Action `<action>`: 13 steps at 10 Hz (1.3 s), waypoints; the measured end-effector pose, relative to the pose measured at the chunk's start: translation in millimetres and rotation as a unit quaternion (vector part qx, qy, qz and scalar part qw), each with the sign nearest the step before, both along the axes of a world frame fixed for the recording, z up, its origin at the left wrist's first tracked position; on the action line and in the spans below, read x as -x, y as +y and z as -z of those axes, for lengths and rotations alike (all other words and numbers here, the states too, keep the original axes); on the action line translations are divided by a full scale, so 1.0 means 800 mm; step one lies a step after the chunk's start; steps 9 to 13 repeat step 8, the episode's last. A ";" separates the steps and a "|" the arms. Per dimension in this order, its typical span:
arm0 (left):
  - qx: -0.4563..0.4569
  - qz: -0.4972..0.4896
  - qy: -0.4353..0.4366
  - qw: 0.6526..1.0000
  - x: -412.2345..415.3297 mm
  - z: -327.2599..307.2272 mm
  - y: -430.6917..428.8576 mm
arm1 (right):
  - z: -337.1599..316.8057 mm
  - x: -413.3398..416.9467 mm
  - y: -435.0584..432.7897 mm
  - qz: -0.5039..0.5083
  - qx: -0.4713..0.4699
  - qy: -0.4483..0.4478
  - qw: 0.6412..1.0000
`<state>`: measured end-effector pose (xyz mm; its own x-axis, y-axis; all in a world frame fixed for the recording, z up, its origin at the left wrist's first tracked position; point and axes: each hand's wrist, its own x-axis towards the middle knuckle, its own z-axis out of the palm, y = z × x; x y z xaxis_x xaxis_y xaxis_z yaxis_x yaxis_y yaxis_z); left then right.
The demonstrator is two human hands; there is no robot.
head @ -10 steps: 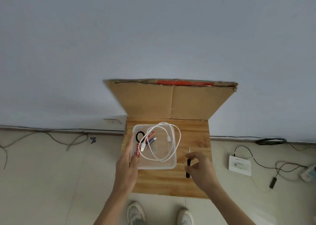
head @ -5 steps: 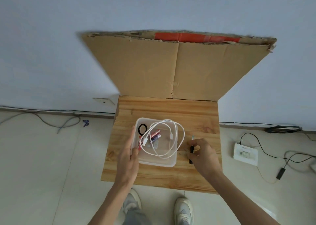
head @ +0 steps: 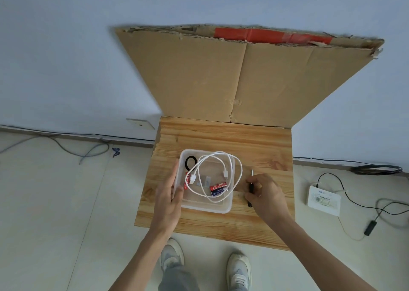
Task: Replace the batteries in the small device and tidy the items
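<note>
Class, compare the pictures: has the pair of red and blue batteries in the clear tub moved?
Yes. The batteries slid away from the black ring, toward the near right corner of the tub.

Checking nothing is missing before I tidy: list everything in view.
Table: one, wooden, centre.
Cardboard: one sheet, brown, upright behind table.
Clear box: one, on table.
Cable: one, white, coiled over box.
Ring: one, black, in box's far-left corner.
Batteries: three visible, red and blue, in box.
Screwdriver: one, black handle, right of box.
Router: one, white, floor at right.
Shoes: two, grey-white, below table.
Left hand: grips box's left wall.
Right hand: pinches screwdriver.
</note>
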<state>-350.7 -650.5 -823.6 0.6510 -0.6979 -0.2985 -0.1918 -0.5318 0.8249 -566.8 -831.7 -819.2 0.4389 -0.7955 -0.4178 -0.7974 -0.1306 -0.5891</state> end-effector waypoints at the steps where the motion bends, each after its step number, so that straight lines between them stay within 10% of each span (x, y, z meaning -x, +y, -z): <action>1: -0.010 0.008 0.005 1.000 0.000 -0.002 0.001 | 0.004 -0.002 0.002 -0.012 0.018 0.009 1.000; 4: -0.093 0.046 -0.045 0.994 -0.014 -0.047 0.004 | -0.014 -0.002 0.014 -0.030 0.027 0.018 0.999; 8: -0.191 0.246 -0.318 0.896 -0.002 -0.323 -0.056 | -0.252 -0.022 0.003 -0.137 -0.032 0.176 0.974; 13: -0.191 0.246 -0.318 0.896 -0.002 -0.323 -0.056 | -0.252 -0.022 0.003 -0.137 -0.032 0.176 0.974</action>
